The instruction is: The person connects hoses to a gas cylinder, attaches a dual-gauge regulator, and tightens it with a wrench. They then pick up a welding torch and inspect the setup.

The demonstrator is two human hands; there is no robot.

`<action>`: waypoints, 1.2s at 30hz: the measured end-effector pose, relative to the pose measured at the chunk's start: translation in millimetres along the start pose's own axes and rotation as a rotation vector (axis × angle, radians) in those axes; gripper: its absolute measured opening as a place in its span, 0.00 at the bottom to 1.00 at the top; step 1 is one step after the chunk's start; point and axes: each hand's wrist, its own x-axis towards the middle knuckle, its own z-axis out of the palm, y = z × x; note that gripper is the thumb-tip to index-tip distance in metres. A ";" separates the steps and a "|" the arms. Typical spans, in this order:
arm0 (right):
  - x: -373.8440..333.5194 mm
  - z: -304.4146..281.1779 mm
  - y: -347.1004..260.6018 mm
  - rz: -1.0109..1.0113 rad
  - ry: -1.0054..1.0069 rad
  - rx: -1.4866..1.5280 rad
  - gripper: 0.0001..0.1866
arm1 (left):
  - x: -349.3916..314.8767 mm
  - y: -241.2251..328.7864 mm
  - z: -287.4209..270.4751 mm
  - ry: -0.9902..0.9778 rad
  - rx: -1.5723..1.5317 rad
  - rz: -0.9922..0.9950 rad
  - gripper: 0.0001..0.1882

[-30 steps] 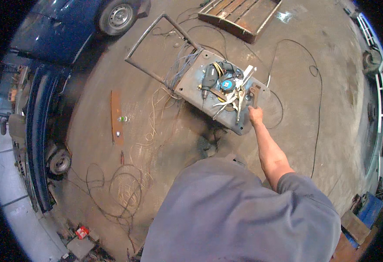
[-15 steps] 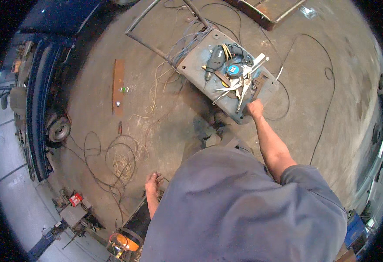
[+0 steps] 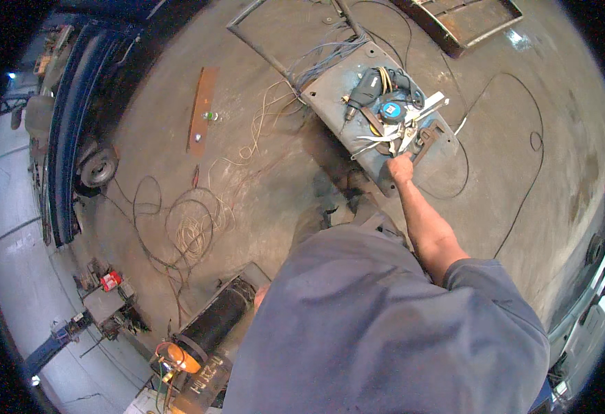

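Note:
My right hand [image 3: 400, 169] is closed at the near edge of a grey trolley platform [image 3: 337, 90], over the end of a pile of metal hand tools. What its fingers hold is hidden beneath it. Beside it lies a rusty adjustable wrench [image 3: 427, 141]. Silver pliers-like tools [image 3: 404, 136] are heaped just past the knuckles. Farther back are a blue-and-black tape measure [image 3: 391, 111] and a dark power drill [image 3: 366, 90] with its cord. Only a bit of my left hand [image 3: 261, 297] shows beside my shirt, low on the left; its fingers are hidden.
A black cylinder [image 3: 220, 317] on a cart stands at lower left near my left hand, with an orange item [image 3: 182, 357] by it. Hoses and cables [image 3: 192, 231] coil on the floor. A rusty plate [image 3: 201, 110] lies farther left; a metal tray [image 3: 478, 24] is at the back.
My right hand has shifted leftward across the trolley onto the tool pile, away from the wrench's end. My left hand has drawn back mostly behind my shirt. The view has turned somewhat.

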 end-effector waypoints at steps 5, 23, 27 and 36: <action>12.9 4.3 19.9 -0.245 0.003 0.078 0.23 | 3.8 -9.8 3.7 0.043 0.072 0.283 0.13; -163.1 -118.9 -33.6 -0.395 -0.858 0.608 0.23 | 50.1 179.1 23.8 -0.139 -0.258 -0.082 0.29; -168.3 -97.5 -73.4 -0.861 -0.904 0.333 0.24 | 62.7 260.3 50.8 -0.487 -0.424 0.209 0.29; -185.7 -64.9 -111.8 -0.901 -1.141 0.067 0.24 | 49.6 289.4 102.4 -0.709 -0.815 0.153 0.22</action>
